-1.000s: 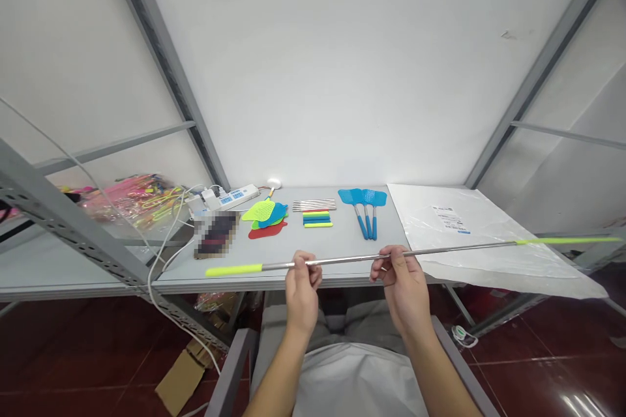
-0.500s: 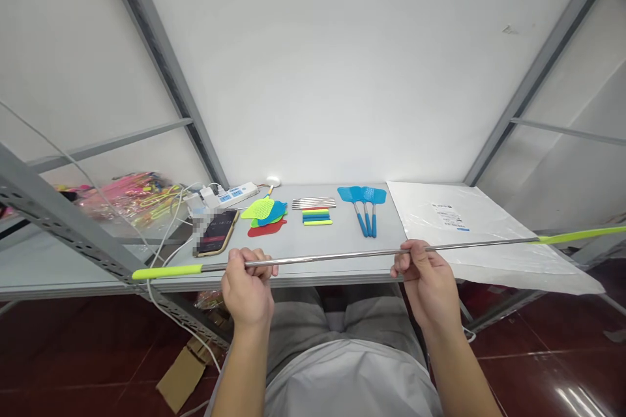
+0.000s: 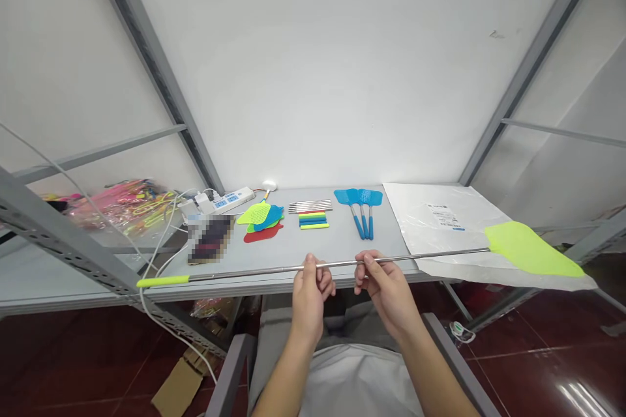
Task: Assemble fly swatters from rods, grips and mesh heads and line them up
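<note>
A long fly swatter [image 3: 278,270] with a telescopic metal rod spans the front of the shelf, held level above its edge. Its yellow-green grip points left and its yellow-green flap, broad face showing, lies over the white package at the right. My left hand [image 3: 309,296] pinches the rod near its middle between thumb and fingers. A short way to the right, my right hand [image 3: 386,290] is closed on the same rod. Behind them sit loose swatter heads [image 3: 264,233] in green, blue and red, metal rods [image 3: 310,206], coloured grips [image 3: 313,220] and blue fly swatters [image 3: 362,208].
At the left are a phone [image 3: 211,240], a white power strip [image 3: 229,201] with cables, and bagged colourful goods [image 3: 132,205]. A white plastic package [image 3: 430,221] covers the shelf's right part. Metal posts [image 3: 156,71] frame both sides; cardboard [image 3: 177,388] lies on the floor.
My left hand has slid right along the rod and my right hand has moved left, so they are closer together. The swatter's flap has turned from edge-on to broad and shifted left.
</note>
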Motion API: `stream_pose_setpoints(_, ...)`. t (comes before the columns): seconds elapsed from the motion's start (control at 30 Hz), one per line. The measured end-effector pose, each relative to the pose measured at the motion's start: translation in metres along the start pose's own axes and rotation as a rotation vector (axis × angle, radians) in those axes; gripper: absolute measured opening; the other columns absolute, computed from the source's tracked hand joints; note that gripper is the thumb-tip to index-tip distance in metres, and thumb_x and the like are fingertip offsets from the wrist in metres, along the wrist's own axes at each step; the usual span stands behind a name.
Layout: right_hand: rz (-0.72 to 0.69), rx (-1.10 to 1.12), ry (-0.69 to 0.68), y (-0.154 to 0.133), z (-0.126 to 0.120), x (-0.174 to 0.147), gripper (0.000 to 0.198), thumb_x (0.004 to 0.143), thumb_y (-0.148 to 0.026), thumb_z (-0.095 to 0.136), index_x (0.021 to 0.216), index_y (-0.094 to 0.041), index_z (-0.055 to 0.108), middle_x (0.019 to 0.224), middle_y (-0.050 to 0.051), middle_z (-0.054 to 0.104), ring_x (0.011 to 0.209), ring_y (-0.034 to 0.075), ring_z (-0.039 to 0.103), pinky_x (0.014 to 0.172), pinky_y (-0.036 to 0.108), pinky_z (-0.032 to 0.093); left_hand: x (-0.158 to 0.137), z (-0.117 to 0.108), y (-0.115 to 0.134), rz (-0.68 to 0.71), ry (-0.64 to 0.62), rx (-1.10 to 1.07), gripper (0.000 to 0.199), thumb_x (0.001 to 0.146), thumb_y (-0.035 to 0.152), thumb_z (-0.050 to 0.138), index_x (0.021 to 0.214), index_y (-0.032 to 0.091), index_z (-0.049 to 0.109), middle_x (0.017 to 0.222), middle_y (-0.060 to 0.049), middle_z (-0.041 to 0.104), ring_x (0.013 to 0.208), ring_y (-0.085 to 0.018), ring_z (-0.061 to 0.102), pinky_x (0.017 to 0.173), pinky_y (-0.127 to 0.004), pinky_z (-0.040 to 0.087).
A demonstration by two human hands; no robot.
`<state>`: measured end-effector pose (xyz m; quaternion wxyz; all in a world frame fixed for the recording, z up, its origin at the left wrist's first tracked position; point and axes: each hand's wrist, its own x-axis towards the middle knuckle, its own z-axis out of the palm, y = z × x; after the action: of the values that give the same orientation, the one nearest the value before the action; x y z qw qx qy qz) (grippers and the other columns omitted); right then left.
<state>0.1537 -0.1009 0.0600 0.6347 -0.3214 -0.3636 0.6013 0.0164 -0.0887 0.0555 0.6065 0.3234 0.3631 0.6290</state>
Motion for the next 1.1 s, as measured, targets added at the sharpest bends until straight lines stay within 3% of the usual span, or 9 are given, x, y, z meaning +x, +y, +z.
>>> stream_pose_setpoints(0.07, -0.012, 0.042, 0.038, 0.000, -0.001, 0.001, 0.024, 0.086, -0.043, 0.065, 0.089, -0.019, 0.067, 0.063, -0.002, 0.051, 0.059, 0.011, 0.048, 0.054, 0.024, 0.045, -0.001, 0.000, -0.001, 0.003, -0.005, -0.013, 0.046, 0.089, 0.056, 0.052, 0.064, 0.020, 0.037, 0.052, 0.009, 0.031, 0.044, -0.006, 0.030, 0.048, -0.022, 0.037)
stream_pose_setpoints(0.2, -0.099, 0.072, 0.145, -0.011, -0.015, 0.005, 0.023, 0.086, -0.041, 0.066, 0.089, -0.018, 0.068, 0.061, -0.004, 0.047, 0.058, 0.010, 0.045, 0.055, 0.023, 0.044, 0.005, -0.011, 0.011, 0.130, 0.115, 0.022, 0.045, 0.087, 0.051, 0.058, 0.062, 0.020, 0.036, 0.054, 0.008, 0.030, 0.048, -0.008, 0.034, 0.050, -0.023, 0.037)
stream_pose_setpoints(0.33, -0.113, 0.104, 0.186, -0.025, -0.026, 0.008, 0.022, 0.082, -0.039, 0.071, 0.086, -0.018, 0.068, 0.061, -0.004, 0.044, 0.058, 0.008, 0.042, 0.054, 0.022, 0.043, 0.013, -0.024, 0.027, 0.237, 0.147, -0.017, 0.048, 0.088, 0.045, 0.059, 0.058, 0.020, 0.032, 0.053, 0.009, 0.024, 0.044, -0.006, 0.027, 0.047, -0.023, 0.035)
stream_pose_setpoints(0.57, -0.150, 0.173, 0.270, -0.038, -0.038, 0.009, 0.024, 0.080, -0.040, 0.074, 0.081, -0.017, 0.066, 0.058, -0.006, 0.038, 0.055, 0.007, 0.036, 0.049, 0.018, 0.038, 0.021, -0.037, 0.037, 0.333, 0.264, -0.088, 0.042, 0.090, 0.042, 0.055, 0.060, 0.019, 0.037, 0.054, 0.007, 0.032, 0.041, -0.006, 0.029, 0.042, -0.022, 0.032)
stream_pose_setpoints(0.9, -0.282, 0.166, 0.337, -0.053, -0.059, 0.009, 0.021, 0.087, -0.035, 0.066, 0.080, -0.017, 0.060, 0.058, -0.006, 0.036, 0.054, 0.008, 0.036, 0.051, 0.019, 0.039, 0.021, -0.048, 0.039, 0.484, 0.092, -0.084, 0.037, 0.093, 0.042, 0.050, 0.064, 0.017, 0.049, 0.056, 0.003, 0.045, 0.045, -0.008, 0.038, 0.047, -0.024, 0.037)
stream_pose_setpoints(1.1, -0.363, 0.292, 0.411, -0.068, -0.082, 0.008, 0.016, 0.090, -0.028, 0.062, 0.080, -0.017, 0.057, 0.057, -0.008, 0.033, 0.051, 0.007, 0.032, 0.048, 0.018, 0.037, 0.026, -0.068, 0.064, 0.607, 0.298, -0.194, 0.030, 0.091, 0.036, 0.048, 0.065, 0.020, 0.045, 0.050, 0.006, 0.037, 0.042, -0.009, 0.033, 0.044, -0.022, 0.032)
